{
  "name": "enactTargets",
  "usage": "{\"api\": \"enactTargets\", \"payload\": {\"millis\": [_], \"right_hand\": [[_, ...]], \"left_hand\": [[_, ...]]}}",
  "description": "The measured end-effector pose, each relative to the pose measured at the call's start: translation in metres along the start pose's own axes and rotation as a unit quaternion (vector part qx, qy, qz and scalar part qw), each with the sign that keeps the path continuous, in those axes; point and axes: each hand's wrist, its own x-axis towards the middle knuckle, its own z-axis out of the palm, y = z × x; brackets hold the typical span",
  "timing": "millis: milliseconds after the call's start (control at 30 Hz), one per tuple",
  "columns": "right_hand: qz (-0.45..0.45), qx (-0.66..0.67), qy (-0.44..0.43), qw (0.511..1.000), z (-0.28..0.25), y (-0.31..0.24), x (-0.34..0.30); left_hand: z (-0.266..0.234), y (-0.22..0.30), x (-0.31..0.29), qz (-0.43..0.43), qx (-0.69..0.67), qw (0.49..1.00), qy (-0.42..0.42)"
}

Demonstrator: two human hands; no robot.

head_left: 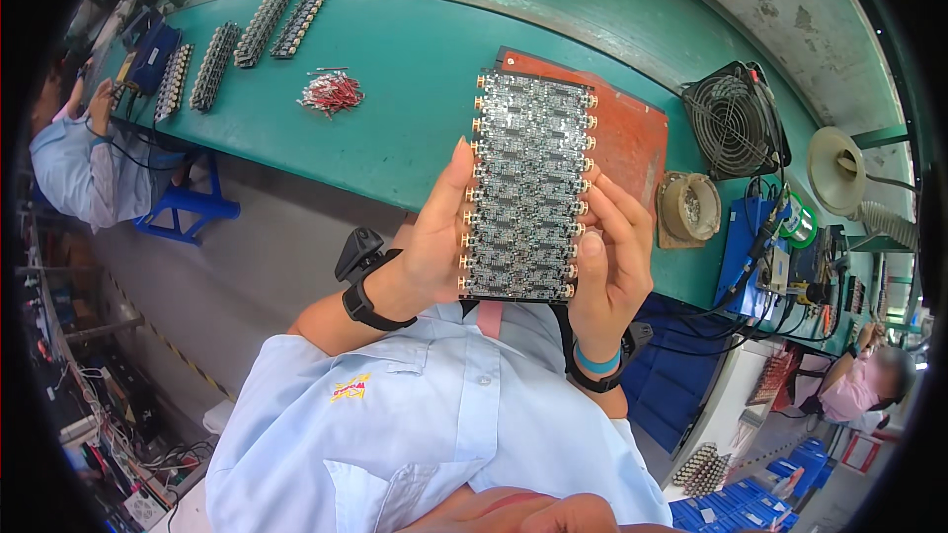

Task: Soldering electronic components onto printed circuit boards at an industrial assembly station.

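A tall rectangular circuit board panel (530, 188) is held up in front of my chest, its face crowded with small components. Small cream-coloured connectors line both of its long edges. My left hand (440, 222) grips the left edge, thumb pointing up along it. On the opposite edge, the fingers and thumb of my right hand (614, 252) close on the panel's lower half. Behind the panel's upper right, a red-brown mat (632, 128) lies on the green bench (415, 69). What the back of the panel looks like is hidden.
Red and white wire pieces (332, 93) form a pile on the bench, with several board strips (263, 25) beyond. At the right stand a black fan (733, 123), a round container (691, 207) and a green solder spool (800, 222). Co-workers sit at both sides.
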Motion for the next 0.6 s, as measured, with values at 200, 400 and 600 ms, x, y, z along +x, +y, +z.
{"api": "enactTargets", "payload": {"millis": [200,400,600], "right_hand": [[-0.005,-0.001,-0.004,1.0,-0.0004,-0.0008,0.001],[-0.009,0.008,-0.004,1.0,-0.001,-0.0007,0.001],[-0.007,0.011,-0.006,1.0,-0.0007,-0.0002,0.0009]], "left_hand": [[-0.0008,-0.0001,0.0004,0.006,0.014,1.0,-0.007],[-0.002,-0.0012,0.0007,0.005,0.005,1.0,-0.014],[-0.0024,-0.0004,0.0004,-0.01,-0.006,1.0,-0.008]]}}
